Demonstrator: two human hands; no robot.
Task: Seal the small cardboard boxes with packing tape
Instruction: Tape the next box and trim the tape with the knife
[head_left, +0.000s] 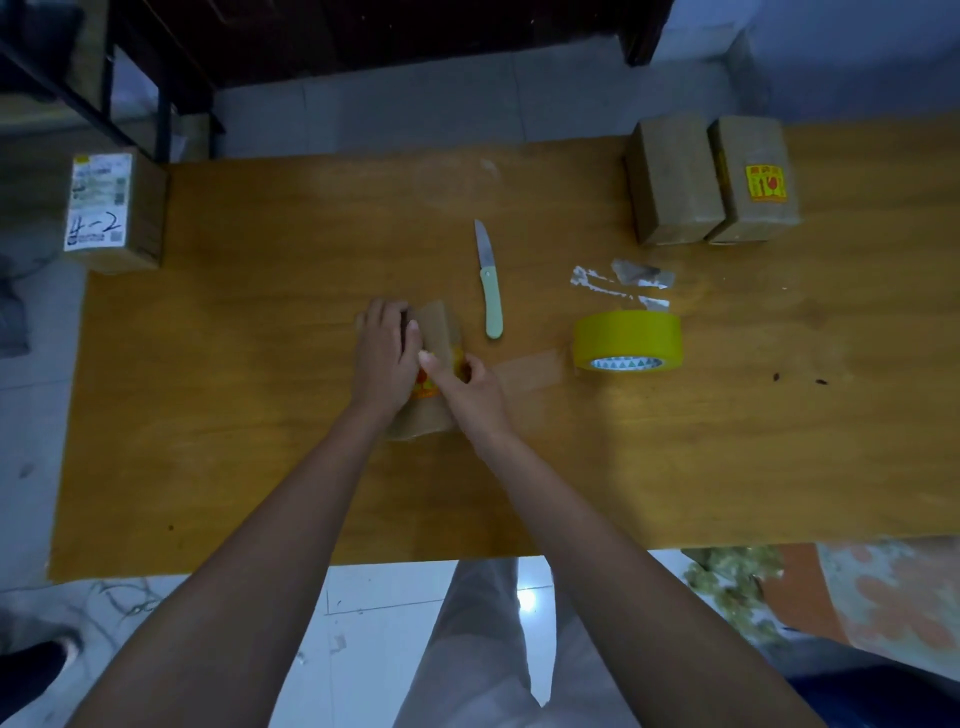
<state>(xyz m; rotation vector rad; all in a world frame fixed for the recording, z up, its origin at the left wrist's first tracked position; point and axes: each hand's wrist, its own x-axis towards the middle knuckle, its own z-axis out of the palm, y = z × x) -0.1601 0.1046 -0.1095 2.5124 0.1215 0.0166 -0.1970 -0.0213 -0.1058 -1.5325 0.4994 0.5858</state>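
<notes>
While my left hand (385, 358) lies flat over the small brown cardboard box (435, 332) mid-table, my right hand (464, 382) presses a finger along its top, gripping nothing; I judge I'm smoothing a tape strip, and cutting it free comes next. The yellow tape roll (627, 339) sits well right, the green-handled knife (489, 283) just beside the box. A far-left labelled carton (98, 202) reads roughly "4-2"

Your left hand (384, 358) and right hand (462, 382) cover most of the small box (434, 332), so you cannot tell whether its flaps are closed or where tape lies on it. The print on the red and yellow sticker (425, 388) under your fingers is hidden. The writing on the white label (96, 200) of the far-left box (145, 213) is too blurred to read.
</notes>
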